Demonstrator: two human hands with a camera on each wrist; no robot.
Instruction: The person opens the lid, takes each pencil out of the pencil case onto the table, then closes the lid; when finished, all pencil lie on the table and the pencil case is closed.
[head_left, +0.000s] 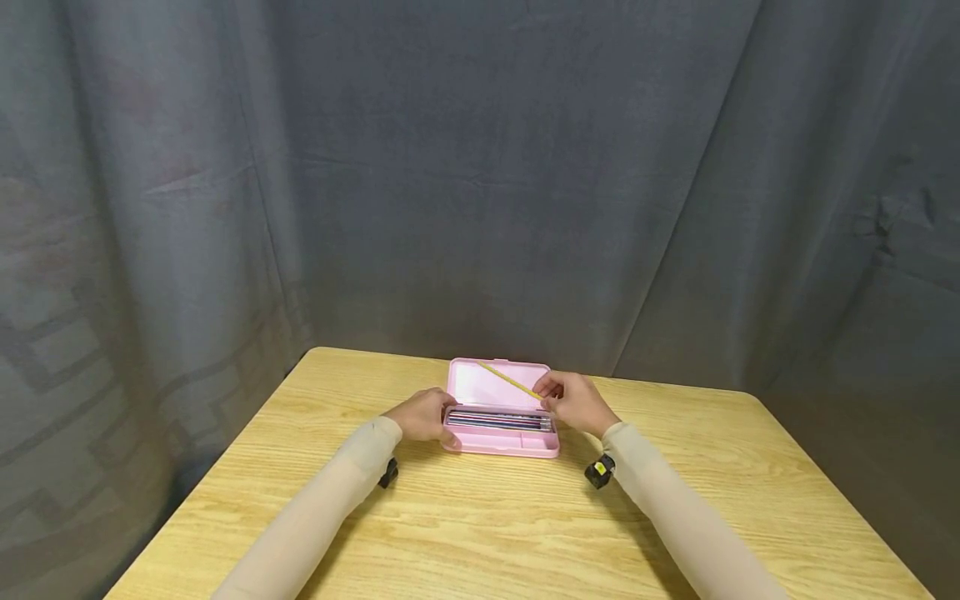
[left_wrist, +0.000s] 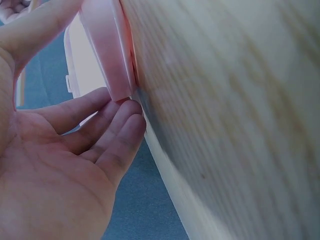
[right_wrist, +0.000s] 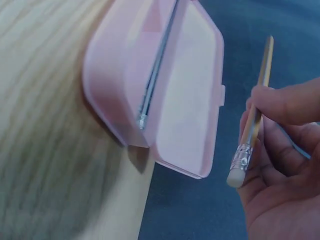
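A pink pencil case (head_left: pixel 501 412) lies open on the wooden table (head_left: pixel 480 517), lid raised at the back, several pencils lying in its tray. My left hand (head_left: pixel 426 415) rests against the case's left end; its fingertips (left_wrist: pixel 125 112) touch the pink corner (left_wrist: pixel 107 55), fingers nearly straight. My right hand (head_left: pixel 573 402) pinches a yellow pencil (head_left: pixel 510 381) that slants up-left in front of the lid. In the right wrist view the pencil (right_wrist: pixel 255 115) shows its eraser end down, thumb and fingers (right_wrist: pixel 285 107) clamped on it beside the open case (right_wrist: pixel 160 85).
A grey curtain (head_left: pixel 480 167) hangs behind and around the table. Table edges run close on the left and back. Bare wood lies in front of the case and to both sides.
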